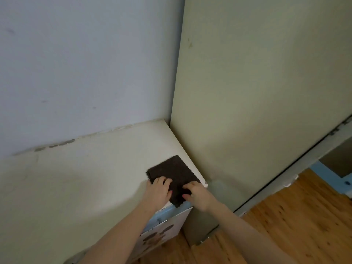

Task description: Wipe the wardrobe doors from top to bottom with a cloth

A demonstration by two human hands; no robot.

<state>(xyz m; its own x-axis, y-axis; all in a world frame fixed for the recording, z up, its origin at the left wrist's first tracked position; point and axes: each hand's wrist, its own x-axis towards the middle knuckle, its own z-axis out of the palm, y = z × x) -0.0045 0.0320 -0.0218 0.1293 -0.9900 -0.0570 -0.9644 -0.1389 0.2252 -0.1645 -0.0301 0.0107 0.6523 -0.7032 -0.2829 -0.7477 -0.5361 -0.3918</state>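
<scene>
Left forearm (122, 233): nearest the camera, bare, rising from the lower edge toward the cabinet corner.
Right forearm (247, 231): bare, entering from the lower right and crossing in front of the wardrobe base.
Wall (76, 63): pale grey-blue, at upper left, meeting the cabinet top along a chipped seam.
Cabinet top (85, 178): off-white, flat and low; its near right corner carries the cloth.
Cabinet front (167, 225): blue and white with dark printed shapes, partly hidden by the left forearm.
Left hand (159, 191): palm down, fingers curled over the cloth's left edge; it appears to be pinching the edge rather than only pressing on it, though the view does not settle this.
Cloth (177, 174): dark brown, folded flat, lying on the cabinet top just beside the wardrobe; its near corner overhangs the front edge.
Right hand (198, 195): fingers bent onto the cloth's near right part, thumb tucked at the cloth edge.
Wardrobe door (257, 92): tall, pale cream, closed, standing immediately right of the cabinet.
Floor (295, 216): orange-brown wooden boards, at lower right.
</scene>
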